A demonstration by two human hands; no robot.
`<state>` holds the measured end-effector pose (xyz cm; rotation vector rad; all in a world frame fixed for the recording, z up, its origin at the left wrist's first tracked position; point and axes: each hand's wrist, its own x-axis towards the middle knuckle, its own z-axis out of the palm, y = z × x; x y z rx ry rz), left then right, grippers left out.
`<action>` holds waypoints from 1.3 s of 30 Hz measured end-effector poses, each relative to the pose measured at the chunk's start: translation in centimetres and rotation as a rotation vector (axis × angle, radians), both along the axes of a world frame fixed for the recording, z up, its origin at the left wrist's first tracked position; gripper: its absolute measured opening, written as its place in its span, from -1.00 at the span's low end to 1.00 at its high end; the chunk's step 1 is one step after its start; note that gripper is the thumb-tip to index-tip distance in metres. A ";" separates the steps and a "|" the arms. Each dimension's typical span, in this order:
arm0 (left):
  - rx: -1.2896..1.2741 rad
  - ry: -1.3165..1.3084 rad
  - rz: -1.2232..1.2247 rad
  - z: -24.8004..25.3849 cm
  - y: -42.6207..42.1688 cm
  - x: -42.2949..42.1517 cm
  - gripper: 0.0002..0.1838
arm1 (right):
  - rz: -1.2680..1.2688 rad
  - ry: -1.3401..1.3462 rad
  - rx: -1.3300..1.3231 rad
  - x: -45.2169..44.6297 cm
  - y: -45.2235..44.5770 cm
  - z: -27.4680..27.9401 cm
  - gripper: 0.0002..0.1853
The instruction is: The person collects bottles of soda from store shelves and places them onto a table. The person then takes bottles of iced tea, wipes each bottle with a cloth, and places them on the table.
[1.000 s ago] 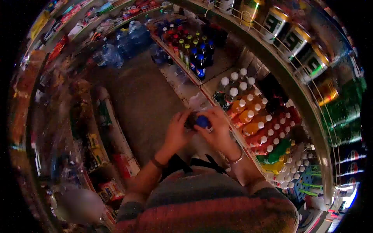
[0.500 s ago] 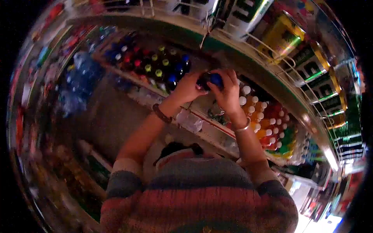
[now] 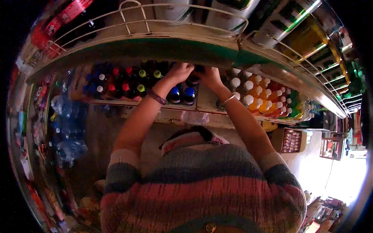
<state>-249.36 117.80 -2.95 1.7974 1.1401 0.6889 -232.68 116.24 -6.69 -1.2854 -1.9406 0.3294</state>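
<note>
My left hand, with a dark bracelet at the wrist, is closed with its fingers curled against a dark bottle under the upper shelf's edge. From the other side my right hand, wearing a light bangle, closes on the same dark bottle. Its top and some of my fingertips are lost in shadow. Just in front of the hands stand two dark bottles with blue caps, the left one beside the right one. To the left are bottles with yellow-green caps.
Overhead, a green shelf edge with a wire rail hangs close above my hands. White-capped orange drinks fill the lower shelf's right side. Red-capped bottles stand left. Large clear bottles are on the floor at left.
My view has turned and straightened toward the shelf. Both hands have moved up and inward beneath the upper shelf's edge; the blue cap seen between them before is now hidden.
</note>
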 end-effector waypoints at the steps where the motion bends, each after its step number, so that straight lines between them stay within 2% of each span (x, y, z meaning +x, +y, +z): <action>1: -0.052 0.038 -0.010 0.3 -0.1 -0.1 -0.66 | -0.006 0.002 -0.019 -0.2 0.7 -1.3 -0.56; 4: -0.010 0.064 -0.063 -0.6 0.2 -0.2 -0.63 | -0.013 0.040 -0.143 -0.9 0.7 -3.1 -0.65; 7: 0.287 -0.041 -0.109 -5.3 2.5 -0.2 -0.50 | -0.053 -0.051 -0.129 -1.4 1.7 -4.9 -0.66; 10: 0.137 0.045 -0.129 -5.4 2.6 -0.6 -0.50 | -0.019 -0.103 -0.046 -1.5 1.7 -6.2 -0.63; 11: 0.136 0.003 -0.155 -5.2 2.5 -0.6 -0.54 | 0.009 -0.104 -0.016 -1.5 1.6 -6.2 -0.63; 14: 0.078 -0.053 -0.201 -4.4 2.5 -0.7 -0.60 | 0.028 -0.020 -0.187 -2.1 0.6 -4.9 -0.62; 16: -0.039 0.012 -0.190 -2.9 2.0 -0.8 -0.60 | 0.020 -0.067 -0.130 -2.2 0.5 -5.2 -0.60; 20: -0.011 -0.048 -0.182 -3.2 2.0 -1.0 -0.51 | -0.010 -0.132 -0.163 -2.3 0.3 -5.2 -0.58; 22: 0.021 -0.164 -0.201 -4.7 2.3 -0.8 -0.50 | -0.011 -0.072 -0.119 -2.2 0.2 -5.8 -0.57; 26: 0.141 -0.046 -0.175 -5.9 2.8 -0.8 -0.50 | 0.010 -0.142 -0.151 -1.6 1.3 -7.9 -0.57; 28: 0.231 -0.040 -0.167 -6.1 2.8 -0.7 -0.50 | -0.013 -0.150 -0.240 -1.8 1.1 -7.1 -0.57; 32: 0.189 0.052 -0.181 -5.9 2.9 -0.7 -0.48 | -0.060 -0.249 -0.307 -1.7 1.3 -7.0 -0.56; 35: 0.147 0.049 -0.211 -6.5 3.4 -0.6 -0.48 | -0.028 -0.158 -0.104 -1.8 1.0 -6.4 -0.68; 39: 0.084 0.113 -0.220 -5.8 3.4 -0.5 -0.48 | -0.042 -0.206 -0.070 -1.4 2.5 -9.3 -0.64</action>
